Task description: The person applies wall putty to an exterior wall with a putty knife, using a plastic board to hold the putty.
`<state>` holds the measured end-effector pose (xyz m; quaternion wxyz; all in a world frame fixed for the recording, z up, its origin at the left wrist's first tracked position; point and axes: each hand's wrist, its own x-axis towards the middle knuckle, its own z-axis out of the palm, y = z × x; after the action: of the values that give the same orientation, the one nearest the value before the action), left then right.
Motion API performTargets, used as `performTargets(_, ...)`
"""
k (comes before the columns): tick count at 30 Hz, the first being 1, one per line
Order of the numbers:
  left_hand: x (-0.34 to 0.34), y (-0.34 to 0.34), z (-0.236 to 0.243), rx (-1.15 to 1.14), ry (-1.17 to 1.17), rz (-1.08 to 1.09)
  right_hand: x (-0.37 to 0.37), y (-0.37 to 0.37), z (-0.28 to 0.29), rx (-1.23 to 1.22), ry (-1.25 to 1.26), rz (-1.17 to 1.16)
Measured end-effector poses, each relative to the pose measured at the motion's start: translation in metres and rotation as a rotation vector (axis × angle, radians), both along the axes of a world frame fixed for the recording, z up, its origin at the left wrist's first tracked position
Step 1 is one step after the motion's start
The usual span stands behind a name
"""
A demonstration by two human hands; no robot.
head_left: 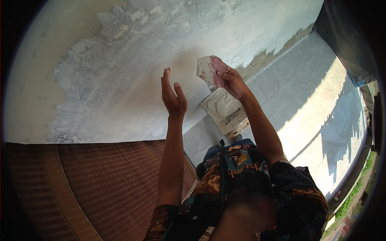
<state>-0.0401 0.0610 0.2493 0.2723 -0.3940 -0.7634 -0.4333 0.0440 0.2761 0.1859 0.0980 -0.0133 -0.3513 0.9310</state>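
Observation:
My right hand point(234, 82) grips a flat pink scraper point(218, 68), with the thumb on its face and the fingers behind. Whitish filler coats the scraper's far left half. Just below it, close to my body, is a squarish tub point(205, 105) of creamy white filler point(226, 105), its rim smeared. To the left, my left hand point(173, 96) is raised with fingers stretched and thumb apart, holding nothing. It is in front of the wall point(120, 68), which has patchy grey and white coating; whether it touches the wall I cannot tell.
Brown woven matting point(120, 176) meets the wall at the lower left. Grey floor tiles point(277, 88) run along the wall's base on the right, partly in bright sun. A dark sheet point(341, 44) hangs at the upper right. Grass point(348, 205) lies beyond the floor's edge.

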Motion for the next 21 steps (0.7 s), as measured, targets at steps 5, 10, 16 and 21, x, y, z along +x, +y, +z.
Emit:
performTargets(5,-0.009,0.003,0.038,0.012,0.094,-0.048,-0.001,-0.002,0.040,0.073,0.040,-0.056)
performTargets(10,-0.015,-0.006,0.058,0.044,0.156,-0.048,-0.001,-0.014,0.076,0.106,0.057,-0.113)
performTargets(16,-0.026,-0.018,0.079,0.028,0.218,-0.048,-0.002,-0.028,0.119,0.120,0.110,-0.204)
performTargets(21,-0.034,-0.015,0.101,0.008,0.260,-0.036,-0.008,-0.024,0.159,0.177,0.177,-0.251)
